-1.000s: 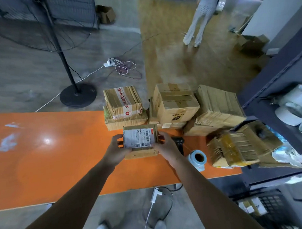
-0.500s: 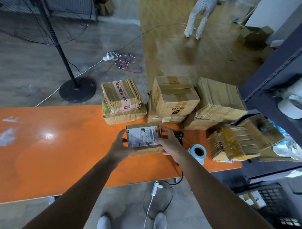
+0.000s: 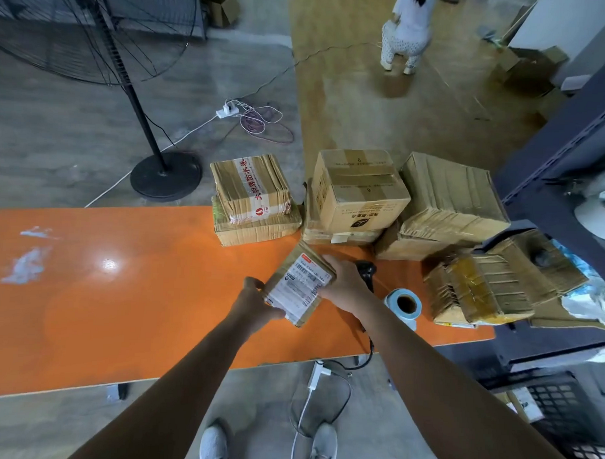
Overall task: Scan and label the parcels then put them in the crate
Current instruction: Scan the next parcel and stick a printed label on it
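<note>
Orange table (image 3: pixel 120 308), warehouse floor beyond. Small labelled parcel (image 3: pixel 297 287) just left of label roll (image 3: pixel 403 303), tilted, gripped at opposite ends by my left hand (image 3: pixel 254 303) and right hand (image 3: pixel 343 285). I judge it light, stiff cardboard, tape slick; hold edges, clear of label.

You're gripping a small parcel (image 3: pixel 301 284) with both hands over the orange desk (image 3: pixel 120 308), left hand (image 3: pixel 254 301) curling round its near corner, right hand (image 3: pixel 343 285) gripping its right side. Its white label (image 3: pixel 292 294) is facing up at a slant. A black scanner (image 3: pixel 366 269) and a blue label roll (image 3: pixel 403 303) are lying just beside your right hand.
</note>
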Demonstrator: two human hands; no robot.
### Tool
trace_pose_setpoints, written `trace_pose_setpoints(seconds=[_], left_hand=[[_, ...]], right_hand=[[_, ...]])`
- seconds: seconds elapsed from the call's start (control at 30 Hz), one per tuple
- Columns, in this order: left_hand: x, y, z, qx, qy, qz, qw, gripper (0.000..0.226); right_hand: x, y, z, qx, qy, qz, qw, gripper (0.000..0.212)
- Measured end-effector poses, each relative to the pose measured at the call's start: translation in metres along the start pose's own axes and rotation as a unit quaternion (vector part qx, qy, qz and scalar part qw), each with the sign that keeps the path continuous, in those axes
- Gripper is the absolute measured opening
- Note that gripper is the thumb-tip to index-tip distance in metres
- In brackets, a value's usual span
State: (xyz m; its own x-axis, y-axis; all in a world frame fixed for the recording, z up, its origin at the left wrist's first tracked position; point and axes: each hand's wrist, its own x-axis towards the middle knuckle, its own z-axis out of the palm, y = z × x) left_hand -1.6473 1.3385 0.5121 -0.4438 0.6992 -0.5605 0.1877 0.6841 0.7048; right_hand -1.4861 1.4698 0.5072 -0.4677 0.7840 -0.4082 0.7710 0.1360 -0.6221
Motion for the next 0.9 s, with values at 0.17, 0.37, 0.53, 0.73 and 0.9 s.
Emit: trace_pose_setpoints(seconds=[0.17,0.37,0.53,0.73,0.9], left_hand=[[-0.006,-0.005,0.009,0.11,0.031,0.005,0.993,0.048],[-0.014,0.0,0.027,0.114,-0.009,0.023,0.993,0.051],[-0.018,0.008,0.034,0.082,0.034,0.012,0.996,0.056],[-0.029,0.024,0.046,0.057,0.105,0.047,0.992,0.053],[-0.039,0.02,0.058,0.109,0.1,0.061,0.987,0.06]], right_hand=[[-0.013,-0.016,0.0,-0.041,0.013,0.002,0.999,0.077],[-0.026,-0.009,0.005,-0.012,-0.002,-0.019,1.0,0.071],[-0.034,0.013,-0.019,-0.086,0.131,0.051,0.986,0.048],[-0.028,0.039,-0.026,-0.109,0.07,0.145,0.981,0.054],[-0.014,0.05,-0.021,-0.095,0.025,0.175,0.98,0.062]])
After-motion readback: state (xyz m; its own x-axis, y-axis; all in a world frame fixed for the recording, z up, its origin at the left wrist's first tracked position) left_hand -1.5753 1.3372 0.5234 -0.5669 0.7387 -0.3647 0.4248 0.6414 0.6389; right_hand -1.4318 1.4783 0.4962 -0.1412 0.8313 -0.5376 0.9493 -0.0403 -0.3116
